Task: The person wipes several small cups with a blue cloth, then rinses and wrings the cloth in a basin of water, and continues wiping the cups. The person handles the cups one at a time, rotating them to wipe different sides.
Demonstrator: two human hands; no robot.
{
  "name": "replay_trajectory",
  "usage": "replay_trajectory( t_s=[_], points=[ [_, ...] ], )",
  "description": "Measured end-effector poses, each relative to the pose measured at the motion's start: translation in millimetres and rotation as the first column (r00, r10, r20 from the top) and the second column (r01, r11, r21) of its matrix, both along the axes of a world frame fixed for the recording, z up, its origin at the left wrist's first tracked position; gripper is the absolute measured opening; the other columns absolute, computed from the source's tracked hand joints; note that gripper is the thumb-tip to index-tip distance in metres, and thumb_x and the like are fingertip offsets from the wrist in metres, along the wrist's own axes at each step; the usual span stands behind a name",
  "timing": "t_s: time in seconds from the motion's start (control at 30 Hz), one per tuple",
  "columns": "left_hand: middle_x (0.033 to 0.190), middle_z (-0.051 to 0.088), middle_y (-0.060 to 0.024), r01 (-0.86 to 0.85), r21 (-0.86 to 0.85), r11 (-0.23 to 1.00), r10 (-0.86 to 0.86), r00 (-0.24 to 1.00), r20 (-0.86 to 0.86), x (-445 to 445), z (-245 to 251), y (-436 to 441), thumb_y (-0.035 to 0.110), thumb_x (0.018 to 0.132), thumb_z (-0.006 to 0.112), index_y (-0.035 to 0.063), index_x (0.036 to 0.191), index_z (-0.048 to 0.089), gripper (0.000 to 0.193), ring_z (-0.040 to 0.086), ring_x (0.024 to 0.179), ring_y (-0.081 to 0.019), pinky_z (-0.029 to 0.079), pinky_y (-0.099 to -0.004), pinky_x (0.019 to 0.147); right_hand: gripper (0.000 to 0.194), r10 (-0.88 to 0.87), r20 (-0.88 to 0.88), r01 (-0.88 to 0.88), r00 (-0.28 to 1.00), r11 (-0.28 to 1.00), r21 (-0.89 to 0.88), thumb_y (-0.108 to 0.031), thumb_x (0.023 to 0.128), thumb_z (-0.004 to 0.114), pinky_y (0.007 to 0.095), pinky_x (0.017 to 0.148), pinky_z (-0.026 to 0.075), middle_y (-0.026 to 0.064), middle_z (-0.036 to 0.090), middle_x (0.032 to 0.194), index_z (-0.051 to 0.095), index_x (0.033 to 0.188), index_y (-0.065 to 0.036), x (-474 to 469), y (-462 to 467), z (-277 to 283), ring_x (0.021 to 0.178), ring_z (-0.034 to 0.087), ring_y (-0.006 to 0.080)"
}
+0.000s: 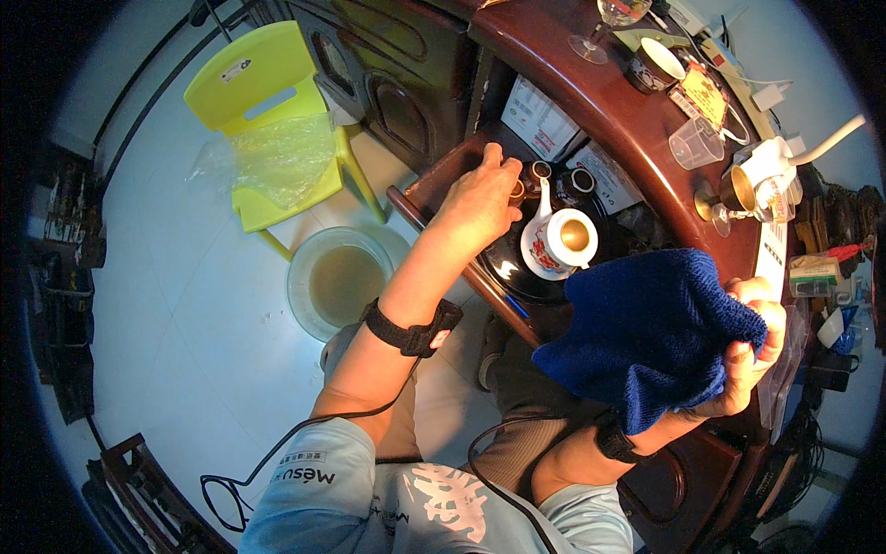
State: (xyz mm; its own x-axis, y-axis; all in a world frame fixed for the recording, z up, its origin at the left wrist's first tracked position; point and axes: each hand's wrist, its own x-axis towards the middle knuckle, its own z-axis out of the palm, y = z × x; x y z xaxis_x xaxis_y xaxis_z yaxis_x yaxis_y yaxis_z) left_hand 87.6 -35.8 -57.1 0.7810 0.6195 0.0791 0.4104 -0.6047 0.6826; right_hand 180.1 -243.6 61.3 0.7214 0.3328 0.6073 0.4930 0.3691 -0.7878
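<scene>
My left hand (pixel 479 202) reaches into a pulled-out wooden drawer (pixel 443 170). Its thumb and fingers are around a small dark cup (pixel 517 193); whether they grip it is unclear. Beside that cup stand another dark cup (pixel 537 172) and a dark vessel with a pale rim (pixel 580 181). A white teapot with red flowers (pixel 543 251) stands uncovered on a glossy black tray (pixel 505 277), showing a gold-coloured interior and a spout pointing away from me. My right hand (pixel 751 346) holds up a dark blue cloth (pixel 637 325), which hides part of the drawer.
A basin of murky water (pixel 346 284) stands on the floor beside a lime-green chair (pixel 291 166) bearing clear plastic wrap. The curved wooden counter (pixel 588 90) carries a clear plastic cup (pixel 695 143), a dark floral cup (pixel 656 66) and a stemmed glass (pixel 590 47). Black cables run from my wristbands.
</scene>
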Motion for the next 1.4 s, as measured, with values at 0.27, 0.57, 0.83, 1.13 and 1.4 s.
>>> replay_trajectory(
  t_s=[0.27,0.57,0.83,1.13,1.4],
  points=[
    [0.12,0.049,-0.0197,0.028,-0.02,0.999,-0.026,0.998,0.065,4,-10,2,0.004,0.072,0.076,-0.0032,0.12,0.054,0.054,0.054,0.112,-0.0394,0.046,-0.0436,0.095,0.032,0.245,0.032,-0.243,0.969,0.968,-0.068,-0.024,0.077,0.06,0.0306,0.075,0.048,0.014,0.049,0.099,0.051,0.096,-0.001,20,-16,-3,0.082,0.053,0.0205],
    [0.118,0.052,-0.0148,0.008,-0.111,0.994,0.022,0.964,0.265,-23,20,3,0.018,0.087,0.066,-0.0002,0.126,0.053,0.044,0.057,0.107,-0.0323,0.046,-0.0391,0.092,0.03,0.29,-0.138,-0.292,0.947,0.956,0.004,-0.015,0.075,0.072,0.0332,0.079,0.049,0.0191,0.061,0.096,0.059,0.096,0.0,1,21,-1,0.085,0.058,0.0229],
    [0.13,0.053,-0.0071,0.46,-0.617,0.638,0.066,0.766,0.639,-100,26,-3,0.049,0.097,0.05,0.0017,0.135,0.047,0.061,0.05,0.117,-0.0159,0.04,-0.0328,0.101,0.022,0.599,-0.399,-0.594,0.694,0.79,0.153,-0.004,0.086,0.065,0.0321,0.094,0.044,0.0126,0.063,0.113,0.06,0.107,0.0,-56,85,-28,0.103,0.059,0.0184],
    [0.112,0.064,-0.0032,0.07,-0.828,0.556,0.545,0.722,0.427,-195,-16,23,0.027,0.092,0.065,-0.0009,0.123,0.056,0.042,0.058,0.1,-0.009,0.047,-0.0256,0.089,0.026,0.581,-0.62,-0.79,0.527,0.604,-0.105,-0.012,0.094,0.06,0.0249,0.091,0.044,0.0041,0.065,0.109,0.061,0.117,0.0,-115,161,-99,0.098,0.058,0.0106],
    [0.098,0.064,-0.0026,-0.354,-0.821,0.447,0.773,0.615,0.155,-269,-86,47,0.028,0.092,0.067,0.0026,0.11,0.06,0.032,0.058,0.086,-0.0081,0.048,-0.0242,0.076,0.033,0.546,-0.689,-0.878,0.476,0.258,-0.403,-0.011,0.096,0.056,0.0249,0.091,0.044,0.0061,0.066,0.11,0.059,0.125,0.003,-146,218,-206,0.098,0.058,0.0122]
  ],
)
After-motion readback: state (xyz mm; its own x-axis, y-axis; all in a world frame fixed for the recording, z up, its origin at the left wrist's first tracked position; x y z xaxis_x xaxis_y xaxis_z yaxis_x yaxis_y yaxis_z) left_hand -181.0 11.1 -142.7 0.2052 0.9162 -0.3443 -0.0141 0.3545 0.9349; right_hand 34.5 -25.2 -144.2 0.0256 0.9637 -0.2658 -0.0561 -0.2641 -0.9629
